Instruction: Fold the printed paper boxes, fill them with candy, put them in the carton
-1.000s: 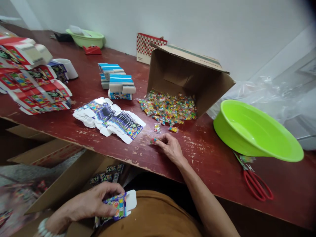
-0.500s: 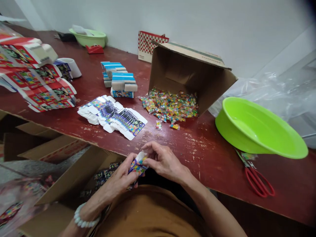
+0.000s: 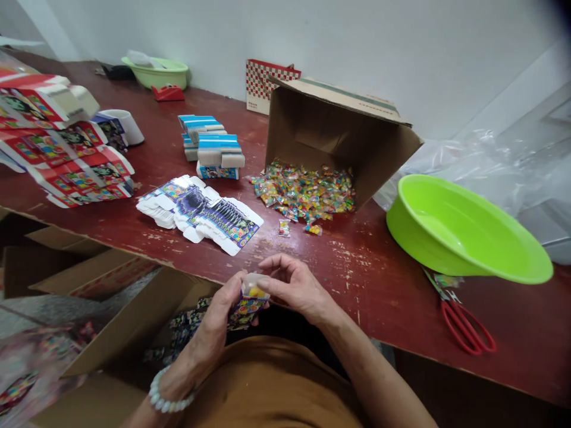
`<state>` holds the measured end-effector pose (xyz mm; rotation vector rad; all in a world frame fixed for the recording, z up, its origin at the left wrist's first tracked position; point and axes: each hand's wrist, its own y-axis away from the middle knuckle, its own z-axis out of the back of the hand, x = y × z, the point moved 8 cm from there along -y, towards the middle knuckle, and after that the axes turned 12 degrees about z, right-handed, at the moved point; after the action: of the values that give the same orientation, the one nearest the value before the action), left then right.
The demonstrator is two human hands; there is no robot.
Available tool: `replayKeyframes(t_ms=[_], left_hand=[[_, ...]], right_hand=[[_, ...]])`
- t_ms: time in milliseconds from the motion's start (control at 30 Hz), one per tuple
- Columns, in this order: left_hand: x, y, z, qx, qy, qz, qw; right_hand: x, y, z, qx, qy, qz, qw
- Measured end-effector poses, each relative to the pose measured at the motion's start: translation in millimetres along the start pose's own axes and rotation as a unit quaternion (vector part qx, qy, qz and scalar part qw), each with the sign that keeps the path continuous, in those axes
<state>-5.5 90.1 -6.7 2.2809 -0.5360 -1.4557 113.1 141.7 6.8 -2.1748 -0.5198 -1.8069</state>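
Observation:
A small purple printed candy box (image 3: 250, 305) is in my left hand (image 3: 217, 314), its top open and its white flap raised. Yellow candy shows inside the mouth of the box. My left fingers are wrapped round its side. My right hand (image 3: 298, 286) is at the box's right side, thumb touching the mouth by the flap. Its forefinger is bent and apart from the thumb, and its lower fingers are partly hidden. Beyond my hands, flat purple box blanks (image 3: 200, 211) lie fanned on the red table (image 3: 357, 291). Small wrapped candy packets (image 3: 307, 190) spill from a tipped cardboard carton (image 3: 348, 125).
A green basin (image 3: 464, 232) stands on the right, with red-handled scissors (image 3: 466, 324) before it. Blue box stacks (image 3: 218, 151) and red box bundles (image 3: 84, 160) sit farther left. Below the table edge, an open carton (image 3: 120, 321) holds purple boxes (image 3: 190, 324).
The box has turned more upright, and its open mouth now faces me. The candy sits lower inside it. My right thumb has moved slightly left at the mouth. The view has shifted a little.

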Motion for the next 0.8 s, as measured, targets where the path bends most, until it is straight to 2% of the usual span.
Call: replayKeyframes(t_ms=[100,167,267,333,433,500,600,700,767,800], left_hand=[[-2.1,-0.2,-1.6,-0.003,-0.029,-0.019,0.999],[-3.5,0.3,-3.6,0.009,-0.041,-0.023,0.999],[-2.3,-1.1,-2.9,0.016,-0.021,-0.013,1.0],[0.7,-3.5,-1.8,0.011,-0.006,-0.003,1.0],[5.6,-7.0,-4.5,0.011,-0.002,0.005,1.0],[8.0,-8.3,-6.8,0.008,0.008,0.012,1.0],[14.0,-9.2,-10.6,0.02,0.058,0.066,0.996],[16.9,-7.8,-18.1,0.062,0.13,0.126,0.982],[13.5,-6.7,-20.8,0.075,0.147,0.124,0.979],[11.8,-6.5,-20.7,0.07,0.147,0.114,0.98]], right_hand=[[-6.2,3.1,-9.4,0.032,-0.006,-0.03,0.999],[-10.6,4.7,-11.6,0.05,-0.058,-0.059,0.995],[-12.8,6.4,-8.9,0.058,-0.138,-0.088,0.985],[-11.6,6.6,-7.1,0.063,-0.149,-0.084,0.983],[-10.5,5.3,-9.0,0.068,-0.104,-0.049,0.991],[-9.8,3.3,-9.5,0.047,-0.068,-0.013,0.997],[6.8,2.3,-3.0,-0.017,0.042,0.12,0.992],[28.3,9.4,-8.7,0.0,0.167,0.237,0.957],[31.5,12.0,-13.3,0.029,0.191,0.24,0.951],[29.7,11.6,-13.3,0.033,0.181,0.219,0.958]])
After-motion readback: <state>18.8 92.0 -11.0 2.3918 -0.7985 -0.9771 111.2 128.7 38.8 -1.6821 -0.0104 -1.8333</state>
